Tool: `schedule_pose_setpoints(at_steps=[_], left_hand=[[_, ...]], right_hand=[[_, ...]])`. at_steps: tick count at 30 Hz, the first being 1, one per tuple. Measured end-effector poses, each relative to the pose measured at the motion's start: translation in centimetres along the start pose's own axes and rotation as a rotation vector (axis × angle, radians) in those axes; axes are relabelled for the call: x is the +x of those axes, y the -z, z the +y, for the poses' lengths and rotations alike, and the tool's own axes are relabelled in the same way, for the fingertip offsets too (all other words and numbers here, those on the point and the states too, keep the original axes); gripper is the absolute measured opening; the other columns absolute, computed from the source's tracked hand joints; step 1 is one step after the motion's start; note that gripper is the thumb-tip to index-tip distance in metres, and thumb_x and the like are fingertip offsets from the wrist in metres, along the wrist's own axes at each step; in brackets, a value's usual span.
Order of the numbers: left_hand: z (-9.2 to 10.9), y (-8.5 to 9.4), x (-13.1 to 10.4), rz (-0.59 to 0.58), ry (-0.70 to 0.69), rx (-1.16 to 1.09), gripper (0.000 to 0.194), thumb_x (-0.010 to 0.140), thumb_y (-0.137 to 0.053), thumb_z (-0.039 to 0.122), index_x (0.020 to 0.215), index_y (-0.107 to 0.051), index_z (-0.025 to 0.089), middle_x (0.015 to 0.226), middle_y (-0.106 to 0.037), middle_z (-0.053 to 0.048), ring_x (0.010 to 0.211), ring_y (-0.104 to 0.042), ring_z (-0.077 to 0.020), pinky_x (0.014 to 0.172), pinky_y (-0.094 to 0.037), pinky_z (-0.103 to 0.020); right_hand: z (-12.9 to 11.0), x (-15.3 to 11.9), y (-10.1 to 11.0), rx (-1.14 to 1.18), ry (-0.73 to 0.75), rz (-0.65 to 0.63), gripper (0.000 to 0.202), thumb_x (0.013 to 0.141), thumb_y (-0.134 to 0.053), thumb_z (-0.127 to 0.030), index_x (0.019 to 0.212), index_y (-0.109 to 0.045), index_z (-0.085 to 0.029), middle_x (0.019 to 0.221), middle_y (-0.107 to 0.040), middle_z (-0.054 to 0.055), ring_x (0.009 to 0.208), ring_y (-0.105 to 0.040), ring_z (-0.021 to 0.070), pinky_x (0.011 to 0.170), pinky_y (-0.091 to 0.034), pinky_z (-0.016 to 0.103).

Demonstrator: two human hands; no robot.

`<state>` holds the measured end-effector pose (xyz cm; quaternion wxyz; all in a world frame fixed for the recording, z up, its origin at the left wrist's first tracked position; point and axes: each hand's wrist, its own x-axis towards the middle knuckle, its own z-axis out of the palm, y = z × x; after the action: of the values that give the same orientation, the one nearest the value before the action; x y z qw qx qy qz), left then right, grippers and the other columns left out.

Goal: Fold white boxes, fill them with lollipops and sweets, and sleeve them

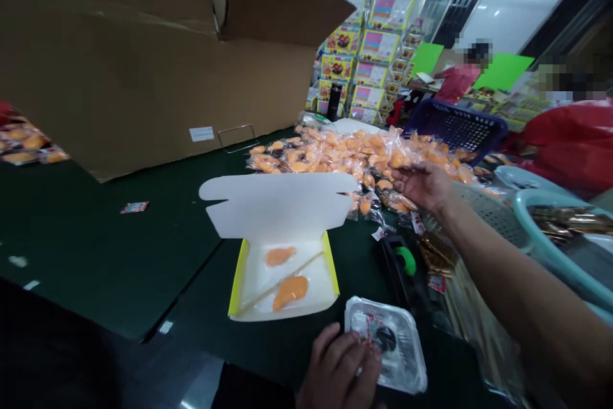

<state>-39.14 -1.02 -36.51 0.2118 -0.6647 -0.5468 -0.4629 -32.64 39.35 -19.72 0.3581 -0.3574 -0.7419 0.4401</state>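
Plainly, most of the lower view is filled by a dark green table (76,224), on whose far left part a large cardboard box (158,77) is stood. Beside its right end, a broad pile of clear-wrapped pieces (330,154), mostly orange, is spread. In front of the pile, a white box with yellow sides (282,224) is laid open, its lid raised at the back. At the pile's near right edge, the right hand (426,185) is held with fingers slightly parted; whether anything is pinched cannot be told. Nearer, the left side of a foil tray (407,364) is covered by the left hand (342,364), its fingers bent and close together; whether they are closed on anything cannot be made out. Inside the open box, two orange shapes (290,291) are separated by a slanting stick (263,295). In the tray, a dark round piece (385,338) is seen beside a small printed packet (371,326)
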Motion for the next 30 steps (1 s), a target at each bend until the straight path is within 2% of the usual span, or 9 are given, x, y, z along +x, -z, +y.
schedule_pose_setpoints(at_steps=[3, 7, 11, 13, 16, 20, 24, 27, 30], left_hand=[[0.5, 2.1, 1.5, -0.030, 0.072, -0.143, 0.039, 0.102, -0.054, 0.031, 0.134, -0.065, 0.013, 0.116, -0.074, -0.015, 0.114, -0.069, -0.0271, 0.107, -0.055, -0.050], [2.2, 4.2, 4.4, -0.010, 0.436, -0.416, 0.054, 0.098, -0.063, 0.023, 0.151, -0.052, 0.017, 0.131, -0.064, -0.017, 0.118, -0.065, -0.0255, 0.100, -0.058, -0.044], [3.0, 4.6, 8.0, 0.016, 0.951, -0.863, 0.057, 0.092, -0.075, 0.041, 0.141, -0.061, 0.018, 0.119, -0.067, -0.011, 0.089, -0.065, -0.0167, 0.077, -0.059, -0.030], [3.1, 4.6, 9.0, -0.065, 1.121, -1.035, 0.047, 0.091, -0.076, 0.048, 0.121, -0.072, 0.013, 0.092, -0.070, -0.007, 0.069, -0.060, -0.0130, 0.062, -0.052, -0.025], [3.5, 4.8, 8.9, -0.114, 1.185, -1.055, 0.038, 0.088, -0.078, 0.048, 0.096, -0.078, 0.011, 0.073, -0.068, -0.003, 0.059, -0.053, -0.0107, 0.055, -0.044, -0.023], [4.6, 5.6, 7.0, -0.240, 1.148, -1.041, 0.032, 0.086, -0.082, 0.042, 0.094, -0.080, 0.011, 0.078, -0.071, -0.004, 0.066, -0.056, -0.0120, 0.060, -0.044, -0.023], [5.9, 6.5, 4.8, -0.311, 1.154, -1.153, 0.042, 0.082, -0.086, 0.036, 0.116, -0.077, 0.013, 0.076, -0.065, 0.000, 0.067, -0.056, -0.0110, 0.066, -0.047, -0.024], [6.7, 7.1, 3.4, -0.334, 1.178, -1.155, 0.049, 0.083, -0.085, 0.032, 0.128, -0.072, 0.015, 0.076, -0.062, 0.003, 0.067, -0.055, -0.0099, 0.066, -0.046, -0.022], [7.2, 7.2, 3.0, -0.353, 1.179, -1.151, 0.047, 0.085, -0.084, 0.030, 0.128, -0.072, 0.015, 0.079, -0.064, 0.002, 0.070, -0.057, -0.0104, 0.068, -0.048, -0.023]], right_hand=[[-3.0, -7.0, 0.6, 0.318, -0.183, -0.123, 0.024, 0.083, -0.056, -0.044, 0.078, -0.059, -0.021, 0.081, -0.069, 0.015, 0.090, -0.070, 0.0329, 0.083, -0.059, 0.050], [-5.4, -16.8, -0.1, 0.611, -0.474, -0.281, 0.019, 0.085, -0.052, -0.034, 0.083, -0.063, -0.018, 0.089, -0.072, 0.014, 0.076, -0.068, 0.0249, 0.071, -0.057, 0.039], [-6.0, -25.4, -2.2, 0.748, -0.637, -0.505, 0.024, 0.087, -0.057, -0.032, 0.097, -0.070, -0.015, 0.085, -0.072, 0.011, 0.072, -0.068, 0.0207, 0.067, -0.056, 0.032], [-5.8, -29.0, -3.3, 0.743, -0.678, -0.590, 0.029, 0.092, -0.062, -0.041, 0.101, -0.072, -0.015, 0.085, -0.072, 0.010, 0.074, -0.068, 0.0209, 0.067, -0.058, 0.032], [-5.2, -33.1, -3.9, 0.630, -0.570, -0.488, 0.046, 0.097, -0.064, -0.062, 0.108, -0.072, -0.018, 0.094, -0.071, 0.010, 0.082, -0.067, 0.0214, 0.065, -0.058, 0.030], [-4.5, -36.7, -3.6, 0.390, -0.321, -0.281, 0.039, 0.093, -0.079, -0.054, 0.113, -0.073, -0.022, 0.102, -0.069, 0.006, 0.090, -0.063, 0.0182, 0.069, -0.056, 0.025], [-3.4, -39.7, -3.7, 0.413, -0.422, -0.238, 0.038, 0.094, -0.078, -0.054, 0.095, -0.073, -0.016, 0.079, -0.067, 0.004, 0.064, -0.057, 0.0129, 0.058, -0.051, 0.025], [-2.9, -42.0, -4.1, 0.518, -0.551, -0.265, 0.041, 0.093, -0.080, -0.054, 0.104, -0.072, -0.016, 0.078, -0.067, 0.004, 0.059, -0.056, 0.0117, 0.054, -0.049, 0.025], [-3.3, -42.7, -4.0, 0.506, -0.536, -0.245, 0.041, 0.090, -0.084, -0.052, 0.107, -0.072, -0.016, 0.079, -0.067, 0.003, 0.062, -0.056, 0.0113, 0.057, -0.048, 0.024]])
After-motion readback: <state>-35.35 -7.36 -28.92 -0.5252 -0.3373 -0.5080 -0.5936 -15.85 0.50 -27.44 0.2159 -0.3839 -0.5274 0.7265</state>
